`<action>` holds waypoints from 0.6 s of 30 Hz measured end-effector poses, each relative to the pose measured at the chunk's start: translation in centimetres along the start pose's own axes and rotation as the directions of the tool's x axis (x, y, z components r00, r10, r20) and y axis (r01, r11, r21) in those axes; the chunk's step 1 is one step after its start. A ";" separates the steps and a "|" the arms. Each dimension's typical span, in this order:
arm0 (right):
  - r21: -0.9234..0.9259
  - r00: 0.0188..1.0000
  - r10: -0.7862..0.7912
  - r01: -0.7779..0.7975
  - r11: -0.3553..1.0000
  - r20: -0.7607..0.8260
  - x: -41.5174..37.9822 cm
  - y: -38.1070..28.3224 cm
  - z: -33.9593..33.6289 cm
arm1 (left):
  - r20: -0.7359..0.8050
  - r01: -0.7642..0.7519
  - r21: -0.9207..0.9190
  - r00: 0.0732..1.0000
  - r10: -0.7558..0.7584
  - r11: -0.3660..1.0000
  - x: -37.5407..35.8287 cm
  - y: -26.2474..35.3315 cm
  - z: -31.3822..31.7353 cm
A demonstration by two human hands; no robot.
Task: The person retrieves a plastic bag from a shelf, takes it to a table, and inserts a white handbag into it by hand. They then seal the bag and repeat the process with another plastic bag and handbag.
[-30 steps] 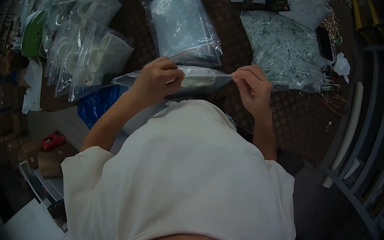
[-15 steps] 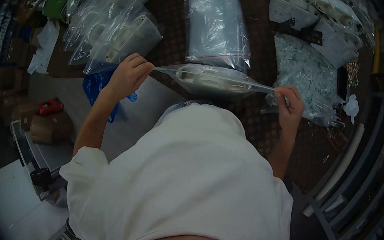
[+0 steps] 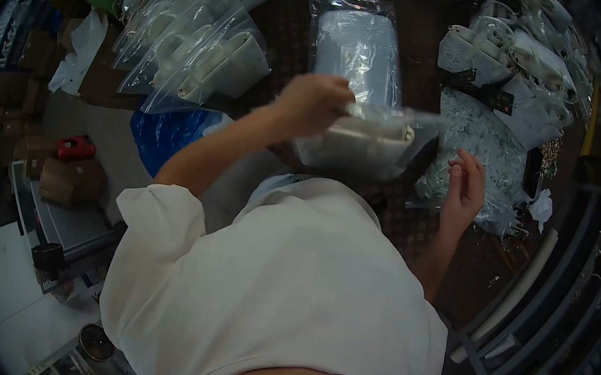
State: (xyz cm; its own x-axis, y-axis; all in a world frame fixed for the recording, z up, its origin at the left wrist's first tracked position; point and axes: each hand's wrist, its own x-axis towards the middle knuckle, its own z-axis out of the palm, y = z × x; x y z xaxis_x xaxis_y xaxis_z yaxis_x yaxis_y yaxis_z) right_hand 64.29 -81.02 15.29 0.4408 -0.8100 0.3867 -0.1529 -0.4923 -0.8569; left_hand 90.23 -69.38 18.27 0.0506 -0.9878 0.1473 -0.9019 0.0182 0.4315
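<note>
A clear plastic bag (image 3: 425,133) with a white handbag (image 3: 364,147) inside sits in front of my body. My left hand (image 3: 313,106) is closed on the bag's top edge, toward its left side; the fingertips are partly hidden and a little blurred. My right hand (image 3: 466,186) is off to the right of it, holding nothing, its fingers loosely bent and apart. Just behind the bag lies a stack of flat clear plastic bags (image 3: 356,53). Close to my right hand is a big clear sack (image 3: 479,145) full of small pale-green packets.
Several bagged white handbags (image 3: 221,67) lie in a row at the left. More white handbags (image 3: 479,52) are piled at the back right beside a dark phone-like object (image 3: 532,172). A blue plastic bag (image 3: 165,139) hangs by the table's left edge; metal shelving (image 3: 553,312) stands at the right.
My right hand has let go of the plastic bag's top edge and moved slightly down. My left hand has moved right across the bag, which has shifted right and tilted.
</note>
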 end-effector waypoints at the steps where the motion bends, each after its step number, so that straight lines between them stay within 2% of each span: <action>1: 0.093 0.990 0.122 -0.115 0.989 -0.067 0.1 0.3 -0.3 | -0.050 0.036 -0.086 0.998 -0.040 0.996 1.4 -1.0 -2.0; 2: 0.189 0.962 0.242 -0.216 0.958 -0.128 0.3 0.7 -0.8 | -0.096 0.064 -0.176 0.992 -0.082 0.982 2.7 -2.2 -4.3; 3: 0.173 0.958 0.246 -0.220 0.960 -0.148 0.3 1.4 -1.2 | -0.100 0.077 -0.251 0.990 -0.105 0.965 3.7 -3.4 -6.7; 5: 0.135 0.929 0.364 -0.354 0.926 -0.063 0.0 3.5 -1.4 | -0.096 0.176 -0.379 0.969 -0.228 0.909 5.2 -5.6 -10.6; 6: 0.131 0.926 0.369 -0.358 0.925 -0.079 -0.1 4.3 -1.3 | -0.111 0.156 -0.392 0.970 -0.214 0.907 5.8 -7.7 -11.9; 8: 0.083 0.910 0.412 -0.414 0.907 0.039 -0.2 5.9 -0.6 | -0.114 0.135 -0.403 0.974 -0.196 0.905 6.7 -10.9 -13.4; 9: 0.087 0.906 0.421 -0.422 0.902 0.029 -0.5 7.2 0.1 | -0.107 0.213 -0.336 0.959 -0.262 0.917 7.0 -11.8 -13.8; 10: -0.002 0.908 0.413 -0.413 0.911 0.070 -0.7 8.6 0.9 | -0.107 0.288 -0.266 0.940 -0.325 0.920 7.5 -12.9 -14.3; 11: -0.092 0.907 0.407 -0.398 0.913 0.111 -0.5 9.4 1.6 | -0.095 0.282 -0.263 0.944 -0.316 0.922 7.8 -14.5 -14.4; 12: -0.091 0.904 0.416 -0.408 0.908 0.099 -0.3 10.1 2.5 | -0.118 0.348 -0.166 0.922 -0.369 0.923 8.1 -16.6 -14.1; 13: -0.146 0.932 0.335 -0.315 0.938 0.141 0.1 10.0 4.0 | -0.148 0.412 -0.070 0.896 -0.418 0.909 8.4 -18.8 -13.6; 14: -0.196 0.949 0.253 -0.215 0.957 0.190 0.5 9.9 5.4 | -0.139 0.407 -0.070 0.900 -0.413 0.911 8.6 -21.6 -13.1; 15: -0.198 0.947 0.260 -0.223 0.954 0.187 0.7 10.1 6.5 | -0.121 0.456 0.060 0.886 -0.447 0.888 8.8 -24.6 -12.4; 16: -0.265 0.888 0.276 -0.185 0.947 0.369 0.9 10.3 7.7 | -0.109 0.497 0.191 0.868 -0.485 0.846 8.5 -27.3 -11.6; 17: -0.319 0.792 0.292 -0.130 0.939 0.537 0.9 10.5 8.7 | -0.105 0.500 0.191 0.866 -0.489 0.844 7.8 -29.6 -10.6; 18: -0.318 0.788 0.293 -0.131 0.939 0.541 0.7 10.3 9.7 | -0.137 0.506 0.412 0.856 -0.498 0.758 7.0 -31.7 -9.6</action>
State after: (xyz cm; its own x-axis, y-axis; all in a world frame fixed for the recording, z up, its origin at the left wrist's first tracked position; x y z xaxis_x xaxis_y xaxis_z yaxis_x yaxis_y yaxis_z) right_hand 71.60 -83.54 3.41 0.7814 -0.6102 -0.1305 -0.4823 -0.4578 -0.7469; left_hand 123.28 -75.42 14.18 0.5511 -0.8338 0.0332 -0.8344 -0.5501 0.0350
